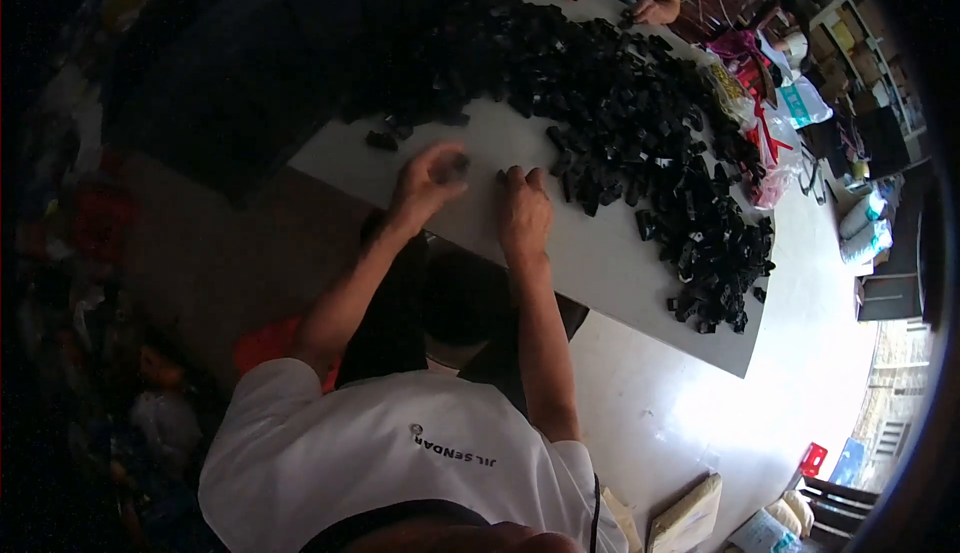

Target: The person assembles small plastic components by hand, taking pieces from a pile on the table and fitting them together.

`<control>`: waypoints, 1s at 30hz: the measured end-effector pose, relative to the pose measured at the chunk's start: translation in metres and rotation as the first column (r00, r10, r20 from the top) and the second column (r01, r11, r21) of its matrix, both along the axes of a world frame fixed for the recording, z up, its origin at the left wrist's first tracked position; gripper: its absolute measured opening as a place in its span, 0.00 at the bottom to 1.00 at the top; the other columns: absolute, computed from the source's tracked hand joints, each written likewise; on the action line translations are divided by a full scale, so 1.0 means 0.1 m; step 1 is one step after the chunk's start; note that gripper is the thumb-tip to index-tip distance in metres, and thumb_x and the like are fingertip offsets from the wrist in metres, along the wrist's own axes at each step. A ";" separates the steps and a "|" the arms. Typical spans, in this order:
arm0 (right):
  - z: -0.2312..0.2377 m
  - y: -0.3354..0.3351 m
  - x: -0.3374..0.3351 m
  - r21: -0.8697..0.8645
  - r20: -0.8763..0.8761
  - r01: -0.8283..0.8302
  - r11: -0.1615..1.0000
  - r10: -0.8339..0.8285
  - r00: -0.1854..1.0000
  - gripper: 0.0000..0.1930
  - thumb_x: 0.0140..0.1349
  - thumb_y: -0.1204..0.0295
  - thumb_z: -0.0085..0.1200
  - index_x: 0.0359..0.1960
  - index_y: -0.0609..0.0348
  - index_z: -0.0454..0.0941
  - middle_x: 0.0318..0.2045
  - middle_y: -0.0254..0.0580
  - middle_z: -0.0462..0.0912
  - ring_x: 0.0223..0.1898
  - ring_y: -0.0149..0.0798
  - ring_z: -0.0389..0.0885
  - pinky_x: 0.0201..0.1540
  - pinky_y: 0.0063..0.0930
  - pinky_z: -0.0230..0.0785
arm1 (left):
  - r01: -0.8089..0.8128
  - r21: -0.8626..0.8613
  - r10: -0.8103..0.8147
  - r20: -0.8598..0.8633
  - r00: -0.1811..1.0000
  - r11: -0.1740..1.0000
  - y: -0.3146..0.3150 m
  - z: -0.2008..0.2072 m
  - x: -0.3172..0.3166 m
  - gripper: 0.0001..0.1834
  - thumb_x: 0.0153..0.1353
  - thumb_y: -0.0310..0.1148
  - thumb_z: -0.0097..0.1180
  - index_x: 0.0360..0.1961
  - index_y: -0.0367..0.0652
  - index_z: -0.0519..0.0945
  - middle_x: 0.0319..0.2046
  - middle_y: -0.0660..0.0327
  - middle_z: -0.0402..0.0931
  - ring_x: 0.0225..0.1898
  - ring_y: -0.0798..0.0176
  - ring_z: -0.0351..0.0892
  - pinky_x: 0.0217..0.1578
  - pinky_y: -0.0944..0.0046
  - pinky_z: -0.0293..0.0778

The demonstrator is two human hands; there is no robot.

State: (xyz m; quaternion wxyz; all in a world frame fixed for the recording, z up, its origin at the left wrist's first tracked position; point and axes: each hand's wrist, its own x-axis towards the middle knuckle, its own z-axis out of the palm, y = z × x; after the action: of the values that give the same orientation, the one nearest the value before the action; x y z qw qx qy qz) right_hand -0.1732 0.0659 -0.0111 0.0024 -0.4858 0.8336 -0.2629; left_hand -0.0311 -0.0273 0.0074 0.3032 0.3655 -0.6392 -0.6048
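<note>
A person's left hand curls its fingers around a small dark piece, blurred, above a pale table. The right hand is just beside it, fingers bent; whether they grip anything, I cannot tell. Beyond, a wide heap of black pieces covers the tabletop, reaching toward another person's hand.

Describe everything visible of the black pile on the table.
The black pile is a loose jumble of small, blocky pieces, some glossy, apparently hard plastic. They lie at mixed angles across the pale table, in a broad band curving toward its right corner. Another person's hand is at the pile's far edge. Finer shapes are too small to tell.
</note>
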 end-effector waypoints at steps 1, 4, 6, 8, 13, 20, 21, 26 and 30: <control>0.01 -0.01 0.03 -0.007 -0.028 -0.019 1.000 0.019 0.999 0.07 0.59 0.74 0.52 0.39 0.58 0.74 0.40 0.53 0.74 0.36 0.56 0.80 0.33 0.48 0.73 | 0.056 0.024 -0.056 -0.001 0.998 0.998 0.02 -0.01 0.00 0.21 0.52 0.20 0.63 0.48 0.47 0.78 0.28 0.67 0.75 0.25 0.77 0.69 0.22 0.72 0.65; 0.10 0.02 0.09 0.002 -0.014 -0.136 0.991 0.136 0.991 0.07 0.60 0.75 0.49 0.40 0.58 0.74 0.39 0.52 0.74 0.37 0.56 0.80 0.34 0.46 0.74 | 0.112 0.084 -0.109 -0.036 0.993 0.990 0.01 -0.19 0.04 0.15 0.53 0.22 0.64 0.42 0.43 0.78 0.29 0.65 0.77 0.27 0.73 0.73 0.25 0.70 0.69; 0.08 0.07 0.05 -0.040 -0.012 -0.169 0.985 0.169 0.986 0.08 0.59 0.75 0.51 0.40 0.58 0.74 0.39 0.53 0.74 0.38 0.57 0.79 0.35 0.46 0.74 | 0.059 0.098 -0.061 0.014 0.998 0.993 0.07 -0.19 -0.01 0.11 0.54 0.25 0.65 0.37 0.41 0.77 0.29 0.64 0.79 0.29 0.69 0.77 0.28 0.67 0.72; 0.08 0.11 0.03 -0.078 -0.012 -0.193 0.978 0.193 0.981 0.08 0.58 0.75 0.52 0.40 0.58 0.74 0.39 0.53 0.75 0.38 0.57 0.79 0.36 0.46 0.74 | 0.074 0.115 -0.069 -0.047 0.997 0.991 0.04 -0.19 -0.01 0.11 0.54 0.25 0.65 0.38 0.41 0.78 0.29 0.64 0.79 0.28 0.70 0.77 0.28 0.67 0.72; 0.09 0.20 0.05 -0.434 0.341 -0.131 0.891 0.297 0.892 0.09 0.54 0.79 0.57 0.37 0.62 0.73 0.33 0.50 0.75 0.31 0.50 0.77 0.35 0.36 0.70 | 0.034 0.211 -0.007 -0.126 0.992 0.977 0.14 -0.12 -0.06 0.11 0.57 0.26 0.63 0.41 0.40 0.79 0.30 0.64 0.80 0.27 0.70 0.77 0.28 0.70 0.72; 0.31 0.31 0.25 -0.506 0.269 -0.209 0.837 0.383 0.884 0.09 0.51 0.84 0.55 0.35 0.64 0.74 0.33 0.48 0.75 0.32 0.48 0.77 0.36 0.35 0.70 | 0.248 0.206 -0.185 -0.283 0.941 0.947 0.15 -0.33 -0.02 0.13 0.69 0.40 0.51 0.43 0.42 0.79 0.34 0.65 0.80 0.30 0.71 0.80 0.31 0.69 0.77; 0.25 0.32 0.23 -0.489 0.275 -0.192 0.851 0.359 0.892 0.09 0.51 0.84 0.55 0.35 0.64 0.75 0.33 0.48 0.75 0.33 0.49 0.77 0.37 0.35 0.71 | 0.238 0.278 -0.159 -0.277 0.948 0.931 0.17 -0.30 -0.04 0.15 0.70 0.43 0.48 0.43 0.42 0.79 0.34 0.65 0.80 0.31 0.72 0.80 0.33 0.68 0.78; 0.23 0.39 0.20 -0.424 0.293 -0.147 0.893 0.289 0.911 0.10 0.51 0.84 0.53 0.36 0.63 0.75 0.33 0.48 0.75 0.34 0.51 0.77 0.37 0.36 0.71 | 0.282 0.299 -0.215 -0.237 0.947 0.912 0.21 -0.22 -0.03 0.18 0.68 0.47 0.50 0.42 0.42 0.78 0.36 0.64 0.78 0.35 0.69 0.80 0.36 0.68 0.77; 0.25 0.43 0.21 -0.388 0.280 -0.162 0.907 0.284 0.917 0.09 0.53 0.82 0.54 0.37 0.63 0.76 0.32 0.49 0.75 0.34 0.51 0.77 0.37 0.38 0.70 | 0.366 0.226 -0.301 -0.276 0.913 0.903 0.20 -0.17 -0.01 0.15 0.68 0.43 0.51 0.42 0.43 0.78 0.36 0.65 0.79 0.38 0.71 0.78 0.38 0.68 0.76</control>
State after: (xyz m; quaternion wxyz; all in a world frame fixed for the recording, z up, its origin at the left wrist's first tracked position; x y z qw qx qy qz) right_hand -0.1518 0.1088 0.0142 0.0842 -0.5205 0.6976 -0.4850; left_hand -0.0323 -0.0069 -0.0099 0.2146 0.2142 -0.5626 -0.7691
